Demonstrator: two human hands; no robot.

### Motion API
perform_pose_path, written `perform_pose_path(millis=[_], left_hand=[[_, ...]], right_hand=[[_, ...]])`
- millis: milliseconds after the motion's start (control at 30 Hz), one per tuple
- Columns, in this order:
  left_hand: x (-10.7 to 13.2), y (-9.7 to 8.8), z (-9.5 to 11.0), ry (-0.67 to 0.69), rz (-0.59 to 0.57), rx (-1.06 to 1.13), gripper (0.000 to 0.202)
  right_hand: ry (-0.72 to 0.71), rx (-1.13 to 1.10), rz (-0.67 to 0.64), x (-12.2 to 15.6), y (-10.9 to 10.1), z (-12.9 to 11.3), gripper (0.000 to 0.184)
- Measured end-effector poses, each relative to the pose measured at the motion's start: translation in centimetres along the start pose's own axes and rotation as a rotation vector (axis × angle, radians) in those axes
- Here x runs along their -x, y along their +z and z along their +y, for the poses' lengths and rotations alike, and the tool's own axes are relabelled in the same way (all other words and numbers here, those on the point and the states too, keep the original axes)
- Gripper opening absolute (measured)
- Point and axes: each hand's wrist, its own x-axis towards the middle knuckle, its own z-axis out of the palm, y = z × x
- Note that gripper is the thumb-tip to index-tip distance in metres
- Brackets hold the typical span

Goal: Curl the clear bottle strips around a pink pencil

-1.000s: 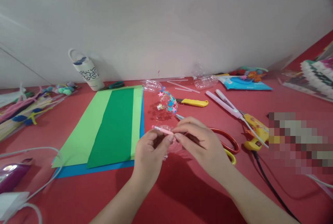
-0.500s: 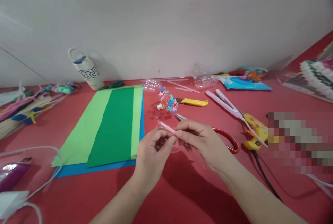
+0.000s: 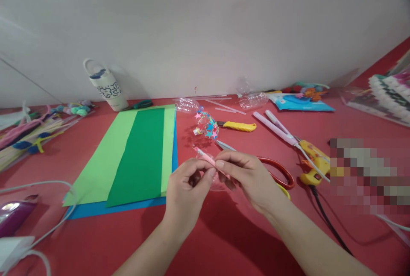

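A slim pink stick [image 3: 206, 157] with a whitish section near its far tip is pinched between both hands over the table's middle. My left hand [image 3: 188, 190] grips it from the left with thumb and forefinger. From the other side, my right hand [image 3: 245, 175] pinches its near end, the two hands almost touching. Some clear plastic [image 3: 219, 184] shows beneath the fingers, partly hidden. Beyond the hands lies a clear plastic piece covered with coloured stars [image 3: 207, 125]. Red-handled scissors [image 3: 278, 169] rest partly behind my right hand.
Green and blue sheets [image 3: 141, 156] lie left, below a white tumbler [image 3: 107, 90]. A yellow utility knife [image 3: 240, 126], a pink straightener-like tool [image 3: 275, 128] and a yellow glue gun [image 3: 315, 160] with cords are to the right. A blue packet [image 3: 304, 103] and clear bottle pieces [image 3: 253, 101] sit at the back.
The stick's far end has shifted slightly up and shows a pink tip. My right hand has tilted a little, uncovering a yellow curve by the scissors. The left hand barely moves.
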Motion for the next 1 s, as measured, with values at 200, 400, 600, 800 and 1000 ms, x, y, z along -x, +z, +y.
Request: perform_pose_path(millis=[200, 400, 600, 800, 1000], left_hand=[[-0.1, 0.1, 0.0, -0.064, 0.002, -0.018, 0.01], [-0.4, -0.1, 0.1, -0.098, -0.029, 0.001, 0.01], [-0.6, -0.1, 0.2, -0.129, -0.01, 0.062, 0.01], [-0.7, -0.4, 0.1, -0.064, -0.015, 0.003, 0.006], [-0.2, -0.2, -0.3, 0.05, 0.05, -0.06, 0.009]], right_hand=[[-0.015, 0.111, 0.037, 0.1, 0.3, -0.3, 0.02], [-0.049, 0.192, 0.054, 0.2, 0.2, -0.3, 0.02], [-0.03, 0.212, 0.05, 0.3, 0.2, -0.4, 0.022], [-0.031, 0.218, 0.015, 0.4, 0.1, -0.8, 0.022], [0.05, 0.155, -0.001, 0.5, 0.3, -1.1, 0.022]])
